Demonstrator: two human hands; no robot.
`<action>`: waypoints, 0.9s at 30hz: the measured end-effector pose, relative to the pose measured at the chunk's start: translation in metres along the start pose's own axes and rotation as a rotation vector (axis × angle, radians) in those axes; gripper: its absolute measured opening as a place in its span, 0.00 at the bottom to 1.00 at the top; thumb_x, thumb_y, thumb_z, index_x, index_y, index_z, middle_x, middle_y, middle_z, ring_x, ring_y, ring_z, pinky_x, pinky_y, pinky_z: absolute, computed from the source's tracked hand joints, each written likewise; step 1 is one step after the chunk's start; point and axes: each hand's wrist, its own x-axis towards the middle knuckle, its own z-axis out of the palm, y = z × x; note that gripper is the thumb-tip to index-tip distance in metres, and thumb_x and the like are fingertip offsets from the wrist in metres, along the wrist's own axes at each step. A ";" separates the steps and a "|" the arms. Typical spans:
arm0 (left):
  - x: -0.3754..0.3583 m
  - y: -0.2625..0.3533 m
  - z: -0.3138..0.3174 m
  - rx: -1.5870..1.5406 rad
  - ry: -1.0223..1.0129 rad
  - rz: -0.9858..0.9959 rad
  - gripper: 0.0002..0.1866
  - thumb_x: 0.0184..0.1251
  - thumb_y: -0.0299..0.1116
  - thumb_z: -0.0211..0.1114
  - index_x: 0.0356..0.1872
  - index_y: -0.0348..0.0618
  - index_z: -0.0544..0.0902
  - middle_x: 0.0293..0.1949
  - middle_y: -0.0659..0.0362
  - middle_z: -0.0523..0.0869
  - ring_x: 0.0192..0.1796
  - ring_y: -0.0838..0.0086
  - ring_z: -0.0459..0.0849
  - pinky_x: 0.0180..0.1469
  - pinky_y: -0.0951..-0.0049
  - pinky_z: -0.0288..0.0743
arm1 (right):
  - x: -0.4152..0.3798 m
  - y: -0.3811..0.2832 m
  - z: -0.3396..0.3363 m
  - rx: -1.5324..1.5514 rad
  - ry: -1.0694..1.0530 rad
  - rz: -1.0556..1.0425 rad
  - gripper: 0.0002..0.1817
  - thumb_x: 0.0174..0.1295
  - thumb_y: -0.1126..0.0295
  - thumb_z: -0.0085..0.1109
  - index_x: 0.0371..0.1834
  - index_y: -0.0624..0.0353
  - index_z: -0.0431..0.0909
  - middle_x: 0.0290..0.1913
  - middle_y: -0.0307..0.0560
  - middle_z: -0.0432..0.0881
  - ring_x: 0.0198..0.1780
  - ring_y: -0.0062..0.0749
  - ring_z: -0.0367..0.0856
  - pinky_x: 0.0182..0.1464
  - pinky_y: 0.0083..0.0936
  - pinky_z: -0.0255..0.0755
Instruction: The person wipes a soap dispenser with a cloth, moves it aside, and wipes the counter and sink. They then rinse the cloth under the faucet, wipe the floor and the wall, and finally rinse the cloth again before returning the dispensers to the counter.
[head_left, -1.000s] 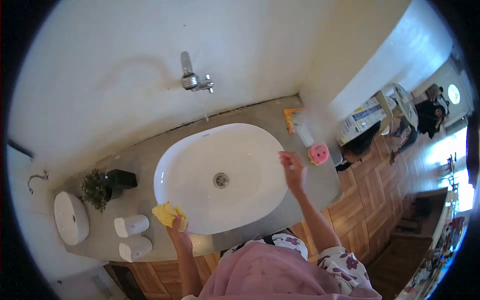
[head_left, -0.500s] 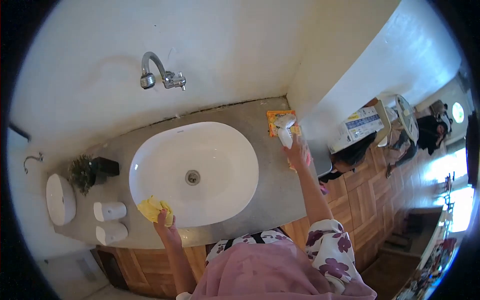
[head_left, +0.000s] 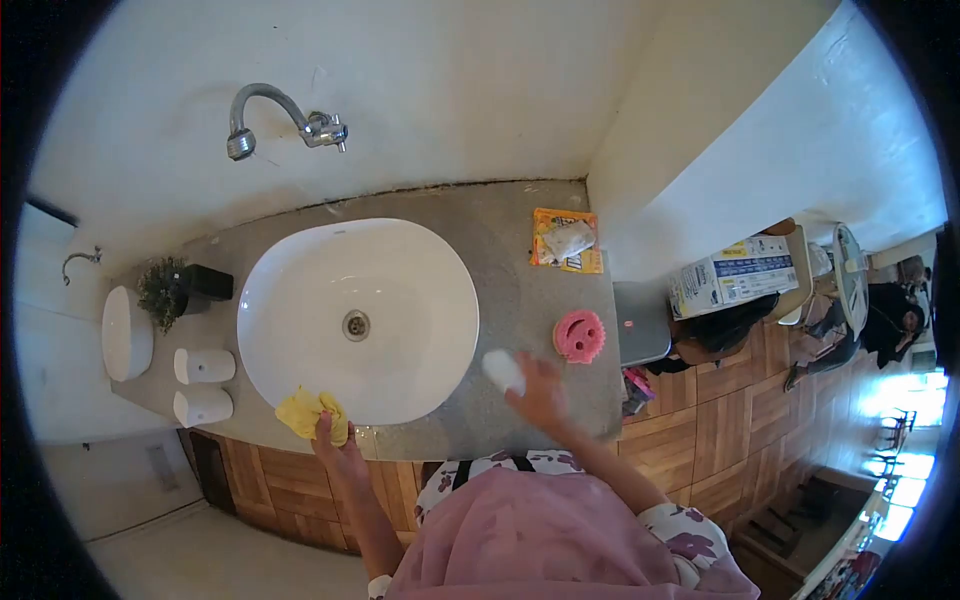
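My left hand is closed on a crumpled yellow cloth, held at the front left rim of the white oval sink basin. To the right of the basin, my right hand grips a small white oblong object, over the grey countertop. Motion smears this hand and what it holds, and I cannot tell the object's exact kind. A round pink scrubbing sponge with a smiling-face cutout lies on the counter just beyond my right hand.
An orange packet with a crumpled whitish wrapper sits at the back right corner. A wall faucet arches above the basin. To the left stand two white cups, a potted plant and another white basin. People sit farther right.
My right hand has moved from beside the orange packet toward the basin's right front, carrying the white object. The pink sponge now shows fully. My left hand keeps the yellow cloth.
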 end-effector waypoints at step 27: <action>-0.032 -0.021 0.025 -0.005 0.019 -0.062 0.23 0.57 0.36 0.66 0.54 0.45 0.72 0.46 0.63 0.78 0.46 0.78 0.76 0.45 0.74 0.71 | 0.028 0.027 -0.030 -0.013 -0.003 -0.156 0.37 0.45 0.57 0.67 0.62 0.48 0.67 0.62 0.56 0.63 0.61 0.56 0.63 0.60 0.52 0.59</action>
